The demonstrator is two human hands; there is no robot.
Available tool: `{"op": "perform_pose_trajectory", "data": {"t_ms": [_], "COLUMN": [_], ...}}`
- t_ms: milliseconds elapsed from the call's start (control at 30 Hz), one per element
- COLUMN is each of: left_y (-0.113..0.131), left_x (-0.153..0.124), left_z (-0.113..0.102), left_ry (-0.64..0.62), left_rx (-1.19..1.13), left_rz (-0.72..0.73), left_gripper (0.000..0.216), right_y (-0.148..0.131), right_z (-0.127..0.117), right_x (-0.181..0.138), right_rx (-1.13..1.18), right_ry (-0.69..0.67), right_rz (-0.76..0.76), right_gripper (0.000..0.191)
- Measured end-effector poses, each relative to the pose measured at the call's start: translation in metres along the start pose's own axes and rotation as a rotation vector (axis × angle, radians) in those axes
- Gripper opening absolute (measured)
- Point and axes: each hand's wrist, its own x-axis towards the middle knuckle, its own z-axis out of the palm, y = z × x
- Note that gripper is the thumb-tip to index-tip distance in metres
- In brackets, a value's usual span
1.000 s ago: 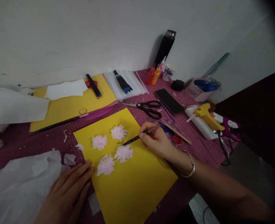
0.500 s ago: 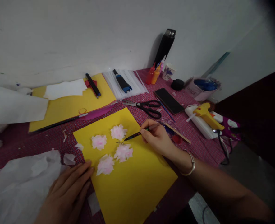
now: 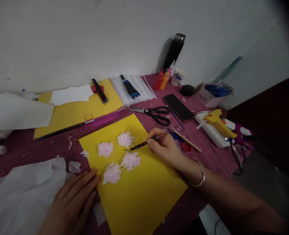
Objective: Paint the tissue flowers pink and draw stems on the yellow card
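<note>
A yellow sheet of paper [image 3: 146, 189] lies on the checked tablecloth, with several pale pink crumpled paper flowers [image 3: 105, 149] on its left half. In my right hand [image 3: 165, 147] is a black patterned pencil [image 3: 141, 144], pinched between thumb and fingers. Its tip touches the sheet among the flowers, beside small dark drawn lines [image 3: 126, 150]. My left hand [image 3: 73, 199] lies flat with fingers stretched, its fingertips at the sheet's left edge. White tissue paper [image 3: 31, 186] spreads beside that hand.
Behind the sheet lie black-handled scissors [image 3: 156, 115], a phone [image 3: 178, 107] and a blue-black cutter [image 3: 130, 87] on white strips. A yellow glue gun [image 3: 219, 123] rests at the right. Paint bottles [image 3: 159, 80], a paper cup [image 3: 178, 77] and a black flask [image 3: 175, 50] stand by the wall.
The pencil tip has shifted very slightly among the flowers, with my right hand still gripping it. My left hand stays at the sheet's edge. The whole view has shifted a little.
</note>
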Motion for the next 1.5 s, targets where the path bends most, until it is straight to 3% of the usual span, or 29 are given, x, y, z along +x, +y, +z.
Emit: {"op": "perform_pose_trajectory", "data": {"t_ms": [833, 1100, 1500], "left_y": [0.002, 0.012, 0.014], "left_x": [0.003, 0.013, 0.014], "left_z": [0.0, -0.005, -0.003], "left_ry": [0.014, 0.069, 0.077], "left_rx": [-0.007, -0.027, 0.022], "left_rz": [-0.023, -0.026, 0.0], "left_gripper": [0.041, 0.035, 0.039], "right_y": [-0.003, -0.007, -0.005], "right_z": [-0.004, 0.006, 0.013], "right_x": [-0.001, -0.014, -0.015], "right_rx": [-0.024, -0.184, -0.297], "right_ry": [0.013, -0.072, -0.091], "right_rz": [-0.015, -0.213, -0.259], "right_gripper": [0.011, 0.005, 0.004]}}
